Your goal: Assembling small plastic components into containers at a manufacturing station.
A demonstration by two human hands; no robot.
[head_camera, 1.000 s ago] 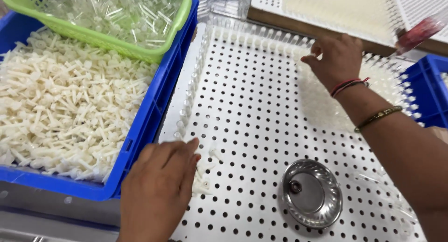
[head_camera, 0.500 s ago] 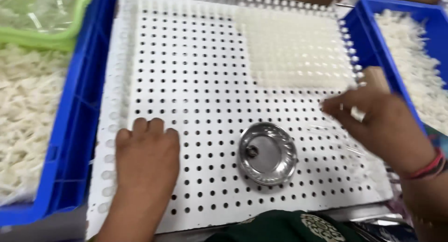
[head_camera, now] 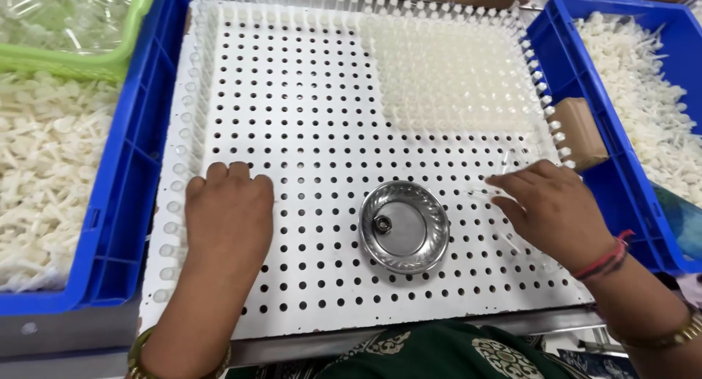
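The left hand (head_camera: 228, 218) lies palm-down on the white perforated board (head_camera: 307, 94), fingers curled under, grasping nothing visible. The right hand (head_camera: 552, 207) rests on the board with fingers loosely spread over thin clear tubes (head_camera: 504, 167); whether it grips one cannot be told. Between the fingertips of both hands sits a small steel bowl (head_camera: 404, 227).

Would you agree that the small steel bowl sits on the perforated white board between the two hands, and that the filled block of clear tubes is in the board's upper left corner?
Not quite. The head view shows the filled block of clear tubes in the upper right corner of the perforated white board, not the upper left. The rest holds: the small steel bowl sits on the board between the left hand and the right hand.
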